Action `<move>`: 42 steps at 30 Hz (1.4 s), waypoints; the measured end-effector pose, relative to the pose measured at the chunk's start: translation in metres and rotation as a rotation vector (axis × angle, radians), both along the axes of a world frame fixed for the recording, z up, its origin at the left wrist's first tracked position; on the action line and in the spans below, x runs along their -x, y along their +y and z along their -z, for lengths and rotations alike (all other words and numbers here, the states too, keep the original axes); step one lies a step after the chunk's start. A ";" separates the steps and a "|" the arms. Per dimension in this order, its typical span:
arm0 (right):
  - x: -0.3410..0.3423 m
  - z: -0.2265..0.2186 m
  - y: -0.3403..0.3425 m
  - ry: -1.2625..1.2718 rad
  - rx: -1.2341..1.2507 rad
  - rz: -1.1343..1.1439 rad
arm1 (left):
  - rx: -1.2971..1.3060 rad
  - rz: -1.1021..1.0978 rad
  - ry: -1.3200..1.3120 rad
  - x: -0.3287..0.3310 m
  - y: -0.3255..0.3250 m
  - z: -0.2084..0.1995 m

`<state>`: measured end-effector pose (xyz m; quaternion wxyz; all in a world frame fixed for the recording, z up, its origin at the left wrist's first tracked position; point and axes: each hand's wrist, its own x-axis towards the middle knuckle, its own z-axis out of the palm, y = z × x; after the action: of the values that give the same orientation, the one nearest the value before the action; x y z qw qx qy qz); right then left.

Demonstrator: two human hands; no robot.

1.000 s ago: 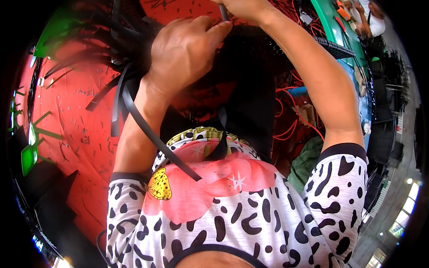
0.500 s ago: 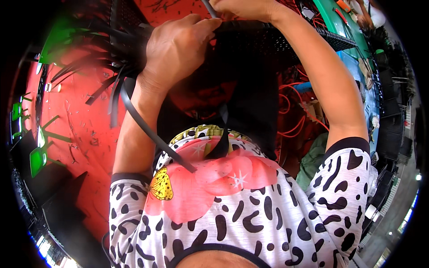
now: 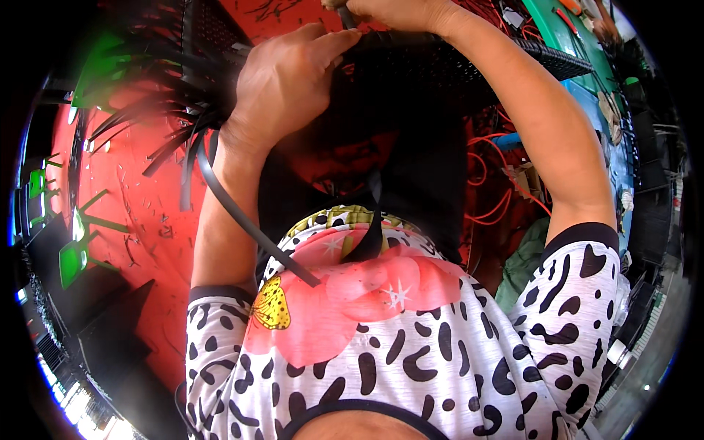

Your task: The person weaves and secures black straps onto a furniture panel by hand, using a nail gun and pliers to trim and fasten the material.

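Observation:
A dark, closely woven black piece [image 3: 555, 62] stretches across in front of me below my hands. My left hand [image 3: 284, 84] is closed at its upper edge, the index finger lying along it; the other fingertips are hidden. At the top of the view my right hand [image 3: 400, 13], partly cut off, pinches a flat black strip [image 3: 346, 17] just beyond the left index finger. Loose black strips [image 3: 172, 95] fan out beside my left wrist. One longer strip end [image 3: 246, 220] curves over my left forearm and down to my shirt.
The red floor [image 3: 136, 198] is littered with dark scraps. Green-seated stools [image 3: 72, 264] stand at the left. Red hose [image 3: 506, 187] coils beneath the woven piece at the right, near a green cloth [image 3: 522, 257]. Tools lie on a green surface [image 3: 551, 22] at the far right.
My right hand has shifted slightly left and down toward my left hand, and less of the pinched strip shows. The left hand keeps its hold. The view has turned slightly.

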<state>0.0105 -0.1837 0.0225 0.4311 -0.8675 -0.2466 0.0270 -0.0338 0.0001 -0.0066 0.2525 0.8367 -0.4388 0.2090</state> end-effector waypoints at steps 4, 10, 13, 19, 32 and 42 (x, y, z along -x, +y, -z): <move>-0.008 0.011 -0.002 0.354 -0.311 0.048 | 0.006 0.009 -0.004 0.001 0.000 -0.001; -0.017 0.019 -0.006 0.534 -0.207 -0.006 | -0.009 0.027 0.018 0.002 0.002 -0.002; -0.018 0.017 -0.005 0.570 -0.100 0.022 | -0.007 0.036 0.029 0.001 0.003 -0.003; -0.024 0.026 -0.007 0.522 -0.029 -0.013 | -0.026 0.050 0.080 0.000 0.004 -0.006; -0.022 0.023 0.000 0.605 0.009 -0.071 | -0.037 0.095 0.116 -0.006 0.009 -0.003; -0.025 0.023 0.001 0.563 0.051 -0.138 | -0.030 0.088 0.161 -0.008 0.009 -0.002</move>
<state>0.0353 -0.1828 -0.0008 0.4579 -0.8175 -0.1749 0.3023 -0.0260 0.0088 -0.0041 0.2833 0.8345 -0.4563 0.1232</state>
